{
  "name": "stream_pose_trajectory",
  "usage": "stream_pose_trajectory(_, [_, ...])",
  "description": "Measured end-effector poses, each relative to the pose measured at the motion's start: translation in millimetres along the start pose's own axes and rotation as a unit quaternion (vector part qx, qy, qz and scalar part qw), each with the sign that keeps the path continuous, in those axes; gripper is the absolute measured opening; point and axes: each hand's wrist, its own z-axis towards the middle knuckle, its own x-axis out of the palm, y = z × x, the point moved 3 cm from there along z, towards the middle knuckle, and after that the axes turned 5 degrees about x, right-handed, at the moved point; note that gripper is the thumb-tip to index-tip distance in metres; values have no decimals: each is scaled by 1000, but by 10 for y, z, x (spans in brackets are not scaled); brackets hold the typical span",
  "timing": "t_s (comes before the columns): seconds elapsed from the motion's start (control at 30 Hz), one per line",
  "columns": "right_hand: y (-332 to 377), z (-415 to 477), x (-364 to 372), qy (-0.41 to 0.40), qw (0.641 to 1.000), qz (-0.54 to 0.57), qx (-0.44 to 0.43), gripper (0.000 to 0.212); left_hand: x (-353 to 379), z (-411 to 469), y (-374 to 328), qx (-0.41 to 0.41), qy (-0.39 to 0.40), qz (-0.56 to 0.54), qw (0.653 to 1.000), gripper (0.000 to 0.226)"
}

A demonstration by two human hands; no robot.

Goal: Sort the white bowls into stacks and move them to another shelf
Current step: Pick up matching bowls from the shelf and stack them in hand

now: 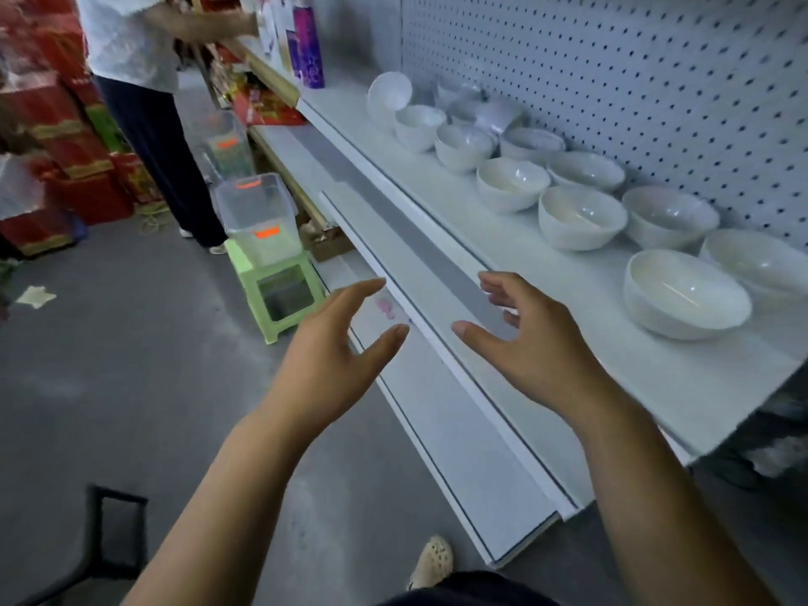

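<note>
White bowls sit loose and unstacked along the upper shelf, mostly upright in two rough rows by the pegboard. The far ones look tipped over, though blur makes that uncertain. My left hand and right hand hover before the shelf edge, fingers spread, holding nothing.

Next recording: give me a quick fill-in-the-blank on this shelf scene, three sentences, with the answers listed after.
The left hand and the right hand both hold ____.
The white bowl nearest the right hand stands on the shelf with its opening facing ____.
The stool under the clear container is coloured ____.
Missing words: nothing; up; green.
</note>
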Motion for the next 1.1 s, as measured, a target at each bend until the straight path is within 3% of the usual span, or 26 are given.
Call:
stream_pose_trajectory(0.2, [-87, 840, -308, -66, 998, -12, 16, 61, 222, 1054, 161, 35, -9, -33, 999, 60])
stream_pose_trajectory(0.73, [-112, 2263, -279, -188, 975, -20, 114, 45, 875, 3243, 946, 92, 98, -72, 988, 62])
stream_pose_trajectory(0.97, [-30, 3023, -339, -254, 957, -70, 124, 34, 1165, 4150, 1211, 278, -3, -45, 959, 40])
stream_pose_trajectory(1.1, [-102, 3317, -366, -271, 943, -118, 152, 34, 1397, 4441, 1340, 352, 1, -48, 935, 33])
